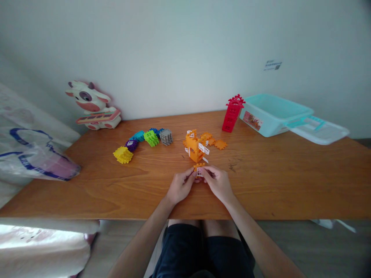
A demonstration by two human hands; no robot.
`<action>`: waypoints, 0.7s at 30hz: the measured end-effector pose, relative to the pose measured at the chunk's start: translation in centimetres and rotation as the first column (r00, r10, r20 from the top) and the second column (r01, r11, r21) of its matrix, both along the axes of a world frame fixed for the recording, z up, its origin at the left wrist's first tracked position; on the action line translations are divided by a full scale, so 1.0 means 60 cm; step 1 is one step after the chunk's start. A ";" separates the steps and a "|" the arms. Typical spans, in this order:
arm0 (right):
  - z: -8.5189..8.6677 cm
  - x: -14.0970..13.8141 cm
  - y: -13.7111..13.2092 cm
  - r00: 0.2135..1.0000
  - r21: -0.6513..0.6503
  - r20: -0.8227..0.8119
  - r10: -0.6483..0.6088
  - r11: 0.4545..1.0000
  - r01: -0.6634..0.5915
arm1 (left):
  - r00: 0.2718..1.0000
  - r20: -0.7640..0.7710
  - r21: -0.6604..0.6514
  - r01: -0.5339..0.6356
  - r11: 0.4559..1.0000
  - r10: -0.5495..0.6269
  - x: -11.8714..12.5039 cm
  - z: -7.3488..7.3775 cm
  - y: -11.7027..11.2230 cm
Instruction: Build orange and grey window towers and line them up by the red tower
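My left hand [181, 186] and my right hand [218, 181] meet near the table's front edge. Both pinch a small orange tile with a white window piece [199, 168] between their fingertips. Just beyond them stands an orange block house [195, 146] with white window pieces on its sides. Several loose orange tiles [216, 142] lie right of the house.
A row of yellow, purple, blue, green and grey block cubes [144, 141] curves across the wooden table [275, 181]. A red block tower [232, 113] stands beside a teal bin [274, 114] with its lid [319, 129]. A cow toy [92, 105] and a plastic bag [37, 154] are at left.
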State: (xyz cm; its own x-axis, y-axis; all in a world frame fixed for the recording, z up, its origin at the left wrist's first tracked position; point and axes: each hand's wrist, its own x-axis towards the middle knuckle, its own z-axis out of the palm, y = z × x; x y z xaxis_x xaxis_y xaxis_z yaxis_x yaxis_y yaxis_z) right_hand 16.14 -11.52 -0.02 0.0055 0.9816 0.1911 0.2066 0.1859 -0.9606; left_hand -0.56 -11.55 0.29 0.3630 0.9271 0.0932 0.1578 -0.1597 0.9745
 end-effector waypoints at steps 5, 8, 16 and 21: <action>-0.001 -0.001 0.001 0.997 -0.070 -0.078 -0.006 0.998 0.001 | 0.999 0.030 -0.008 -0.036 0.999 0.037 0.000 0.001 0.004; -0.002 -0.003 0.002 0.996 -0.055 -0.091 0.013 0.998 -0.018 | 0.999 0.028 0.007 -0.031 0.999 0.031 -0.001 -0.002 0.006; -0.009 0.003 0.003 0.999 -0.007 -0.018 0.027 1.000 -0.027 | 0.999 -0.046 0.053 -0.022 0.998 0.024 -0.001 -0.003 0.002; -0.012 0.006 0.005 0.998 -0.011 0.041 0.056 0.998 -0.055 | 0.995 -0.079 0.074 -0.049 0.996 0.055 -0.003 0.001 -0.001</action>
State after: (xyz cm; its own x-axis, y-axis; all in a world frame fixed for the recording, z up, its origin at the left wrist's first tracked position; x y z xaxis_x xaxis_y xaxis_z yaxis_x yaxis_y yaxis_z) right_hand 16.48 -11.21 -0.72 -0.0567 0.9820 0.1801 0.2355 0.1884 -0.9534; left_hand -0.76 -11.63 0.37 0.3239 0.9367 0.1328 0.2459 -0.2188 0.9443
